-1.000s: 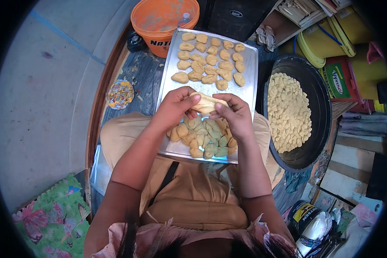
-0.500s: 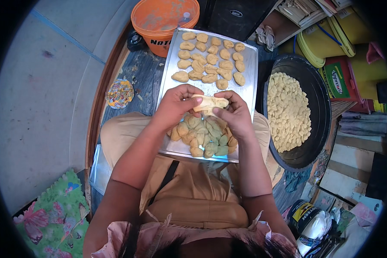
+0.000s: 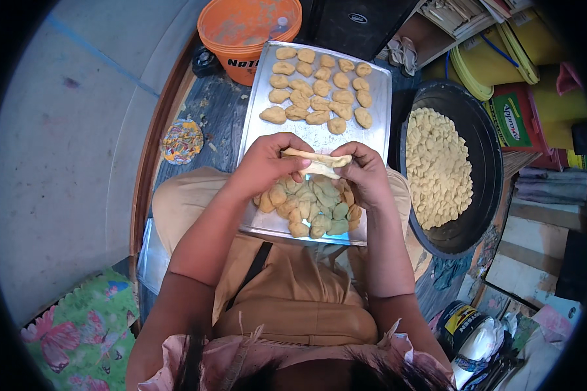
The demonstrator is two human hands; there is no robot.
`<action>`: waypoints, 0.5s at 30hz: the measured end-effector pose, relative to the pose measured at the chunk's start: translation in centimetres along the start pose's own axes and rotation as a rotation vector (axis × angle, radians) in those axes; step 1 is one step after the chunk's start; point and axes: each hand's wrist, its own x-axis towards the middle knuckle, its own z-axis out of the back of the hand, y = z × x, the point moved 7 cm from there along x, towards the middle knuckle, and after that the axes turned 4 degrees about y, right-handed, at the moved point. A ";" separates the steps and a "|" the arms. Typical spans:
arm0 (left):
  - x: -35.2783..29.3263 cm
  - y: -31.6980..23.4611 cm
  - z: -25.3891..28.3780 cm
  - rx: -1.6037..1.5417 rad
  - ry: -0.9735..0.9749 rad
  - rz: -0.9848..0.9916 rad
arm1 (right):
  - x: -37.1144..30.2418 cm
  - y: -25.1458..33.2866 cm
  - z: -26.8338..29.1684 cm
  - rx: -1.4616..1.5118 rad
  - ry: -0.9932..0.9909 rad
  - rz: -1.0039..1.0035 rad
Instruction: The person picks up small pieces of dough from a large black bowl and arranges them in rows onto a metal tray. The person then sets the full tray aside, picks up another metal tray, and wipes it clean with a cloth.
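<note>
Head view: a stretched dough piece (image 3: 316, 156) spans the left hand (image 3: 267, 161) and right hand (image 3: 368, 174), fingers (image 3: 287, 139) pinching it at either end. Beyond the fingers, dough lumps (image 3: 321, 88) lie in rows on a metal tray (image 3: 377, 133); on their near side, a dough heap (image 3: 303, 202); rightward, a black basin (image 3: 488, 169) of pale pieces (image 3: 438, 169).

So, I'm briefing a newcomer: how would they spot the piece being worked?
Find the metal tray left of the black basin. Above it, between the far rows of lumps and the near heap, the left hand and right hand hold a pale dough-like piece. Unlike its neighbours, it is lifted and spans both hands.
</note>
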 end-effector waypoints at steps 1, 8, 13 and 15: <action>0.0 -0.3 0.1 -0.026 -0.001 -0.027 | 0.1 0.2 0.1 0.074 0.013 -0.003; 0.4 1.1 -0.9 -0.328 -0.042 0.007 | -0.1 1.0 -3.2 -0.057 0.076 0.116; 0.6 2.6 -0.8 -0.125 -0.039 0.057 | 0.1 -0.1 -2.4 -0.623 0.011 0.193; 0.5 2.1 -0.5 -0.120 -0.039 0.047 | -0.4 -0.2 -1.2 -0.638 -0.053 0.108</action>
